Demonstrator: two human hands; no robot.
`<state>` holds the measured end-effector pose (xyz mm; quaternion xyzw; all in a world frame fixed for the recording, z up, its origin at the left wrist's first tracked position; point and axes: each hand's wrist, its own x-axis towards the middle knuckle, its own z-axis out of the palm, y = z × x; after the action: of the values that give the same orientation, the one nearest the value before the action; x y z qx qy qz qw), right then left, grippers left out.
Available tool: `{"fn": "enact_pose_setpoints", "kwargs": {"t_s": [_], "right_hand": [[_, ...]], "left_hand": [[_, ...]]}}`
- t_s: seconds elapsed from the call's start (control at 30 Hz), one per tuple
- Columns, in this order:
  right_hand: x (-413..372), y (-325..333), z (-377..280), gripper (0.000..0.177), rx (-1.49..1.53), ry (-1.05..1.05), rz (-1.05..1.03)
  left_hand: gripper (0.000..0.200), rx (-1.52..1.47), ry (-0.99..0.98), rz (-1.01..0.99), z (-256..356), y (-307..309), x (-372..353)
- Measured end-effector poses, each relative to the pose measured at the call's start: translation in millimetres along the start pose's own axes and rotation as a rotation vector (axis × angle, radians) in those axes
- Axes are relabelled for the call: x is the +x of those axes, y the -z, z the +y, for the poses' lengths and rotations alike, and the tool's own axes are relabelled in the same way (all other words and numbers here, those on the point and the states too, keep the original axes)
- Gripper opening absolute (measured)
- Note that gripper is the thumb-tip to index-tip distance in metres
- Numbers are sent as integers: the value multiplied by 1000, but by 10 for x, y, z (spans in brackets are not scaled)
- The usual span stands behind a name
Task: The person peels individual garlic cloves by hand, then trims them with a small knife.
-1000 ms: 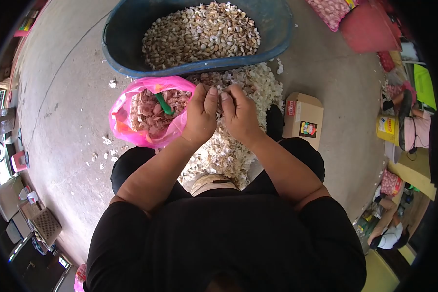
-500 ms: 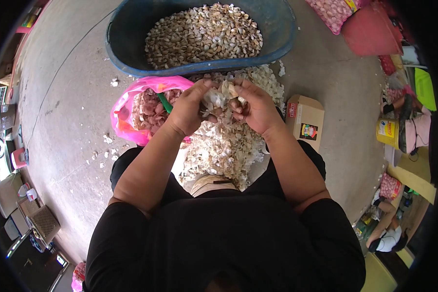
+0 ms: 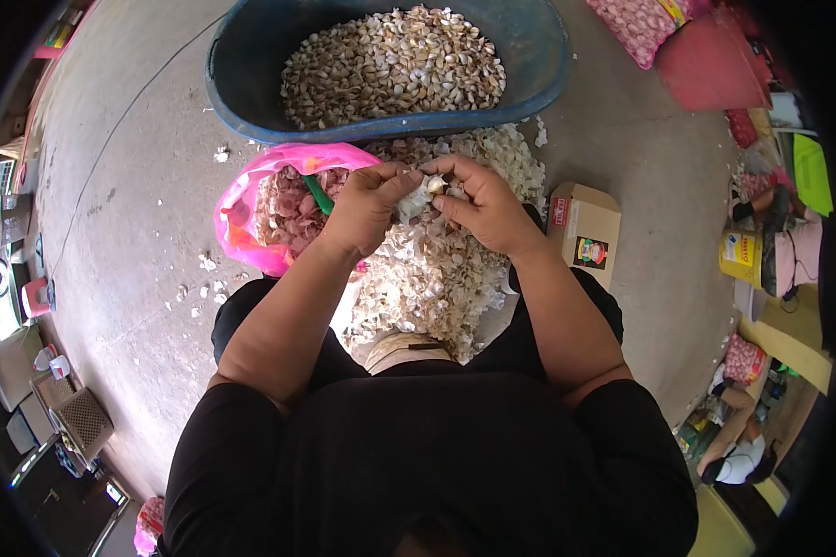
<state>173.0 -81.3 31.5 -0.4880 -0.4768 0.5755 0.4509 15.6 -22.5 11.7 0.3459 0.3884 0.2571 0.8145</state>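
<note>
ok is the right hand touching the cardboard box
Apart: the head view shows a clear sideways gap between the right hand and the cardboard box.

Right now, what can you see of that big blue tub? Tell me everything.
The blue tub is elongated, round-ended and looks like scuffed plastic, with a thick rim. It stands upright, open side up, on the grey floor, beyond the left hand and right hand; neither touches it. Garlic cloves are spread inside, with bare inner wall around them. Papery skins lie along its near side; whether the pink bag touches it is unclear. The picture's edge cuts off its far rim.
</note>
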Motion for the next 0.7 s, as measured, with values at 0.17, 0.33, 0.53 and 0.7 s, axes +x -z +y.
{"fn": "enact_pose_setpoints", "kwargs": {"t_s": [0.17, 0.33, 0.53, 0.7], "right_hand": [[-5, 15, -39, 17, -221, -15, 14], [7, 136, 39, 8, 47, -220, 18], [191, 164, -47, 20, 611, -291, 240], [273, 129, -11, 35, 561, -45, 426]], "left_hand": [[19, 24, 19, 52, 19, 24, -13], [21, -14, 31, 190, 70, 94, 5], [21, -174, 163, 88, 109, 110, -19], [26, -66, -31, -40, -21, 131, 0]]}}
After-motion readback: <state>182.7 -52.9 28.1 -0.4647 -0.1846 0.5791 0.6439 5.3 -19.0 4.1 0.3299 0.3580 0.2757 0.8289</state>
